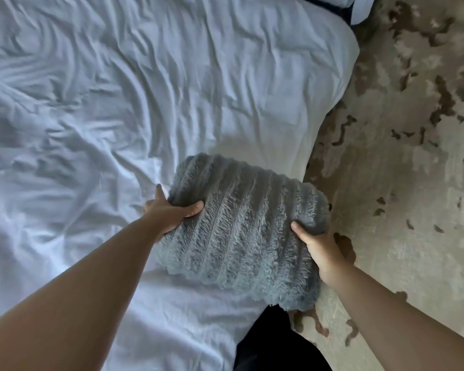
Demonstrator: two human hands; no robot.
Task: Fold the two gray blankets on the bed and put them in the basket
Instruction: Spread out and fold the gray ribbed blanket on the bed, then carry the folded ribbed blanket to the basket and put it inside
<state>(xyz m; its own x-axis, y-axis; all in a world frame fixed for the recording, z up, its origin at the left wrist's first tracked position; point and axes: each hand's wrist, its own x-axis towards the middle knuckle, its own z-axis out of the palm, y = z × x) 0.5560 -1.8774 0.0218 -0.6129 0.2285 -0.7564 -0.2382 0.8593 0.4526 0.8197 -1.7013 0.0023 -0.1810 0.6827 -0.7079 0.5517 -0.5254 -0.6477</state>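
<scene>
A gray, ribbed, fluffy blanket (241, 226) is folded into a thick bundle near the bed's right edge. My left hand (169, 212) grips its left side, thumb on top and fingers tucked under. My right hand (319, 250) grips its right side from beneath, thumb pressed into the pile. The bundle hangs partly past the edge of the bed (118, 116), which has a wrinkled white sheet. Only one gray blanket is in view, and no basket is visible.
A beige rug (413, 156) with dark brown blotches covers the floor to the right of the bed. A white pillow with a dark edge (359, 9) lies at the top right. My dark trouser leg (273, 344) stands against the bed's edge.
</scene>
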